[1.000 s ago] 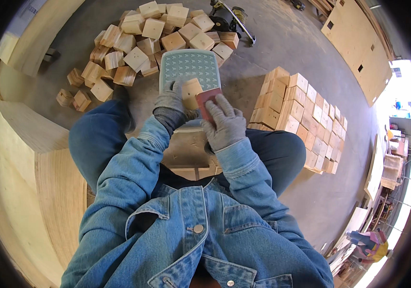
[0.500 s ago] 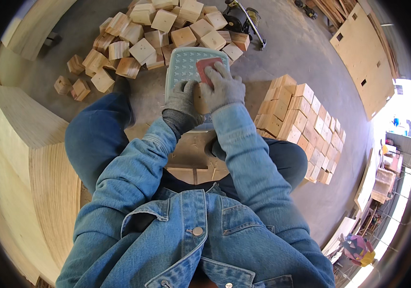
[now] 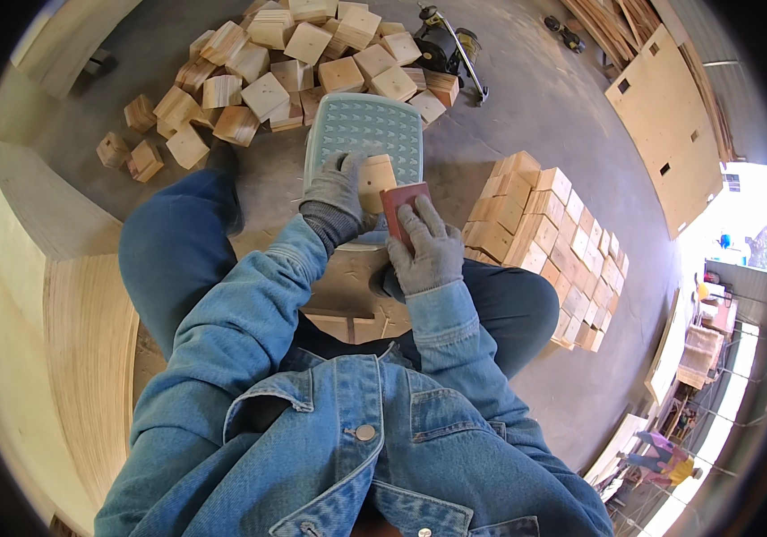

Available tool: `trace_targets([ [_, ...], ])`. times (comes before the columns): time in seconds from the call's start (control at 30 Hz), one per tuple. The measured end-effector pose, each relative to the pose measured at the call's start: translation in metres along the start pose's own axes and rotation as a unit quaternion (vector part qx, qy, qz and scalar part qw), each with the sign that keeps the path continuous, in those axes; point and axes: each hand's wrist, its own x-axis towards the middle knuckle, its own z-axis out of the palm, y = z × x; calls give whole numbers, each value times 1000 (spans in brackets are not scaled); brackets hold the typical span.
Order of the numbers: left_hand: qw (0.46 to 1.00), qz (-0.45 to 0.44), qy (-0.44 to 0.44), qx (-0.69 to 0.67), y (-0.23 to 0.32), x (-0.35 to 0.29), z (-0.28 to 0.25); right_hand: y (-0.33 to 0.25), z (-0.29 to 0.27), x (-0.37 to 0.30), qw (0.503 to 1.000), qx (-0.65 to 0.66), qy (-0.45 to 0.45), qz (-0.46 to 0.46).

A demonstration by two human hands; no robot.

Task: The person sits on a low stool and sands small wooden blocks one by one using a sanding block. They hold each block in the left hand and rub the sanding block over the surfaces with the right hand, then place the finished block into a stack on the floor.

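— While the person sits over that pale green plastic stool [image 3: 365, 134], what does each grip have hold of?

— Left hand [image 3: 337, 188], in a grey glove, is closed round a small wooden block [image 3: 376, 182], holding it against the stool's perforated top. Right hand [image 3: 428, 251], also gloved, lies flat with fingers spread on a reddish sanding sheet [image 3: 403, 204], pressing it to the block's right side.

— Where's the block, exactly?

— At the near edge of the stool, between the two hands, just above the knees in blue jeans.

— And around them?

— A loose heap of wooden blocks [image 3: 285, 63] on the concrete floor beyond the stool. A neat stack of blocks [image 3: 553, 242] sits to the right. Plywood sheets [image 3: 665, 116] lie farther right.
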Motion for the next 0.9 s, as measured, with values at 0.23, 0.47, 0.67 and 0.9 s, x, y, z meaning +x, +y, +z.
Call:
trace_targets([
  [0.23, 999, -19, -33, 32, 0, 2, 3, 3, 3, 14, 1000, -7, 11, -7],
  [0.47, 997, -50, -62, -14, 8, 4, -8, -7, 14, 120, 998, -53, -17, 31],
  [0.67, 997, -50, -51, 0, 12, 4, -9, -4, 16, 120, 998, -34, -14, 42],
  [0.9, 1000, -10, -27, -8, -6, 2, 3, -1, -9, 15, 999, -36, -29, 13],
])
